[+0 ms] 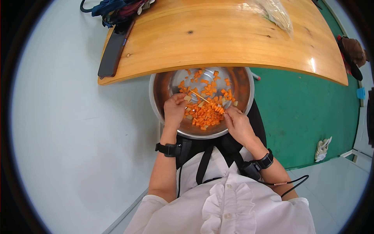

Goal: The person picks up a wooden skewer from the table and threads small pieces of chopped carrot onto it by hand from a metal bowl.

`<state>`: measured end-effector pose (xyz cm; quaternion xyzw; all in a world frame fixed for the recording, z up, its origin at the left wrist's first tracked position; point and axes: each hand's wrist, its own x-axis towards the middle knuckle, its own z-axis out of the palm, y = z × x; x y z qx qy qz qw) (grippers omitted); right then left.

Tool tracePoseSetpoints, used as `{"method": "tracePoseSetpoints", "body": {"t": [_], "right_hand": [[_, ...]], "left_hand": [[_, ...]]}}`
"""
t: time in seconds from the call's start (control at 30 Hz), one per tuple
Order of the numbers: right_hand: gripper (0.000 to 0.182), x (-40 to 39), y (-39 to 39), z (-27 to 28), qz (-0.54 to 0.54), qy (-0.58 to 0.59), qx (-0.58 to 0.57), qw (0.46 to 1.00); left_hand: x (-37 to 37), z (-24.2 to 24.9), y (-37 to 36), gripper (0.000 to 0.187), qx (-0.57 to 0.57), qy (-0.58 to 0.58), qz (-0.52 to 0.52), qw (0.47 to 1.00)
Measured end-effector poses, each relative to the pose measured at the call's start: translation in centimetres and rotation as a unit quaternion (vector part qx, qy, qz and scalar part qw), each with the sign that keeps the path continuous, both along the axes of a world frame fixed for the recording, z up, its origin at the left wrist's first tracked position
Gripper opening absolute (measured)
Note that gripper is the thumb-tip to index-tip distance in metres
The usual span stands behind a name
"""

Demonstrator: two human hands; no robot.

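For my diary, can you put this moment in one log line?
left hand: pinching pale piece | right hand: holding skewer with orange pieces | bowl: loose orange and pale pieces inside

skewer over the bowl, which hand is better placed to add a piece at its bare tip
Probably the left hand: it pinches a pale piece near the bare end of the skewer, while the right hand holds the opposite end, beside the threaded orange pieces, and seems better suited to steadying.
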<state>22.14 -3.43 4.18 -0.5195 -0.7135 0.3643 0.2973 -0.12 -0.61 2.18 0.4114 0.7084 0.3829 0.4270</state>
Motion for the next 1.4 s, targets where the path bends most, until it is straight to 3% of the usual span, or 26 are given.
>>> {"method": "tracePoseSetpoints", "body": {"t": [0.13, 0.23, 0.43, 0.53, 0.63, 0.73, 0.83, 0.93, 1.03, 1.13, 1.2, 1.33, 1.4], "right_hand": [[0.009, 0.1, 0.1, 0.1, -0.006, 0.004, -0.003, 1.0], [0.008, 0.0, -0.1, 0.0, -0.019, 0.012, -0.001, 1.0], [0.007, 0.1, 0.1, 0.0, -0.019, 0.011, -0.01, 1.0], [0.007, 0.1, 0.1, 0.2, -0.019, 0.006, -0.024, 1.0], [0.007, 0.1, 0.1, 0.3, -0.024, 0.005, -0.023, 0.999], [0.007, -0.1, 0.0, 0.5, -0.024, 0.011, -0.025, 0.999], [0.008, 0.0, 0.0, 0.2, -0.025, 0.013, -0.02, 0.999], [0.009, 0.0, 0.0, -0.2, -0.03, 0.009, 0.002, 1.0], [0.009, 0.1, 0.1, -0.3, -0.036, 0.018, 0.01, 0.999], [0.01, 0.1, 0.0, -0.3, -0.038, 0.02, -0.002, 0.999], [0.01, 0.1, 0.1, -0.3, -0.037, 0.018, -0.004, 0.999], [0.009, 0.1, 0.1, 0.1, -0.029, 0.008, -0.02, 0.999], [0.009, 0.1, 0.1, 0.2, -0.026, 0.008, -0.031, 0.999]], "left_hand": [[0.0, -0.6, 0.2, 0.023, 0.074, 0.086, 0.005, 0.994], [0.3, 0.8, 0.8, 0.026, 0.047, 0.085, 0.021, 0.995], [0.7, 0.7, 1.9, 0.024, 0.25, 0.102, 0.11, 0.957], [0.0, 1.8, 0.9, 0.029, 0.172, 0.228, -0.044, 0.957], [-0.2, 1.5, -0.1, 0.034, -0.036, 0.124, -0.216, 0.968], [0.8, 1.1, -1.2, 0.039, 0.004, 0.209, -0.396, 0.894], [2.5, 0.7, -1.5, 0.036, 0.01, 0.273, -0.388, 0.88], [3.8, 0.3, -1.4, 0.028, -0.008, 0.261, -0.381, 0.887], [4.0, 0.1, -0.5, 0.024, -0.056, 0.104, -0.383, 0.916], [3.7, -1.4, -0.6, 0.021, -0.032, 0.107, -0.283, 0.953], [2.6, -3.5, -0.8, 0.017, -0.018, 0.042, -0.236, 0.971], [2.0, -0.9, -0.5, 0.016, -0.107, -0.068, -0.162, 0.979], [1.2, -1.9, -0.6, 0.016, -0.076, -0.038, -0.158, 0.984]]}}
